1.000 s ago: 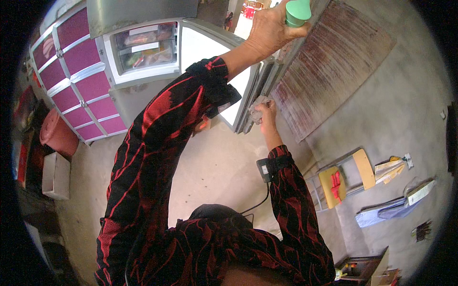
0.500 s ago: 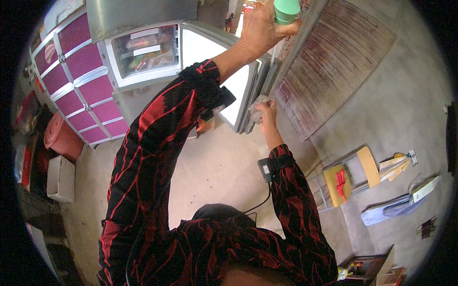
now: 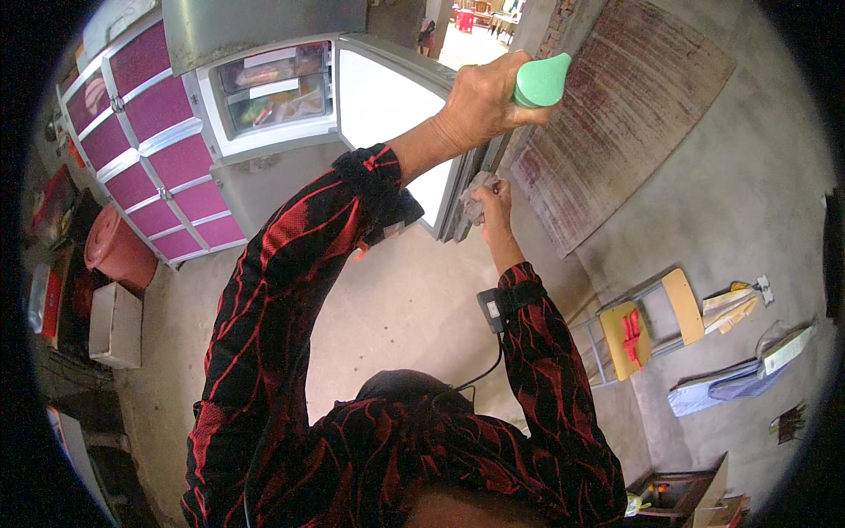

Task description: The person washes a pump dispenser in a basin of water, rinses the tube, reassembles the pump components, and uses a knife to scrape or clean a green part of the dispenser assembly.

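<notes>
Your left hand (image 3: 480, 106) grips the green bottle (image 3: 539, 81) at upper centre; right-hand fingers (image 3: 493, 198) pinch a grey cloth (image 3: 475, 195) against the fridge door edge (image 3: 458, 207) (the raised bottle could slip if the grip loosens).

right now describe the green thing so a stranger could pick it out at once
Find the open fridge door at the top. Above its edge the left hand grips a mint-green bottle with a rounded, tapering top. It is the only green thing up there; the right hand below holds a grey cloth.
</notes>
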Demonstrator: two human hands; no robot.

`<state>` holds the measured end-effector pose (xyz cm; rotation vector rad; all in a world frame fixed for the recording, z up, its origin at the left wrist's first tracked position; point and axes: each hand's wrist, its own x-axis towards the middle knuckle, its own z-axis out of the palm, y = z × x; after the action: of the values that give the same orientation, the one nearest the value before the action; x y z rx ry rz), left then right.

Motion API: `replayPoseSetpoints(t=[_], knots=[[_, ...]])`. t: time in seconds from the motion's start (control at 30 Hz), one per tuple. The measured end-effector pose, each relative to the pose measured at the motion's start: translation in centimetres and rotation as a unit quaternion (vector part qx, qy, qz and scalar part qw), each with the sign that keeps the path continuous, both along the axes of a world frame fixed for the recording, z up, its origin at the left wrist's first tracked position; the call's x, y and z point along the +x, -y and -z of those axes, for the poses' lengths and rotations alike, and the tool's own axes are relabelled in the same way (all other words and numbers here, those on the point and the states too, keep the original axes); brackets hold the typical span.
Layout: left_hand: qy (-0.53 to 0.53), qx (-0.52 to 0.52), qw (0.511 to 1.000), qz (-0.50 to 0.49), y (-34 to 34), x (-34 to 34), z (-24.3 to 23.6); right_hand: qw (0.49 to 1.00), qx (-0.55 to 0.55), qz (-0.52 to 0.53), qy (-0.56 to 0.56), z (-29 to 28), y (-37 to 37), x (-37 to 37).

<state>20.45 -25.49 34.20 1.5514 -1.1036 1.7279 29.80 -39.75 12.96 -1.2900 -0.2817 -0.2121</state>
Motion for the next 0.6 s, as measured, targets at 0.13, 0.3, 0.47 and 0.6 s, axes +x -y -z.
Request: replayPoseSetpoints(t=[0.13,0.3,0.47,0.6], knots=[[0.028,0.008,1.000,0.005,0.2,-1.1,-1.5,1.000,0.003,0.008,0.001,0.2,-0.5,0.0],[-0.134,0.005,0.990,-0.031,0.8,1.1,2.4,0.999,-0.037,0.014,0.003,0.6,0.4,0.4],[-0.286,-0.019,0.958,0.017,-0.4,1.6,5.7,0.999,-0.003,-0.027,0.022,-1.3,1.7,-1.7],[-0.424,0.008,0.905,-0.030,-1.4,0.6,7.8,0.996,-0.014,-0.083,-0.015,-4.4,5.2,-5.1]])
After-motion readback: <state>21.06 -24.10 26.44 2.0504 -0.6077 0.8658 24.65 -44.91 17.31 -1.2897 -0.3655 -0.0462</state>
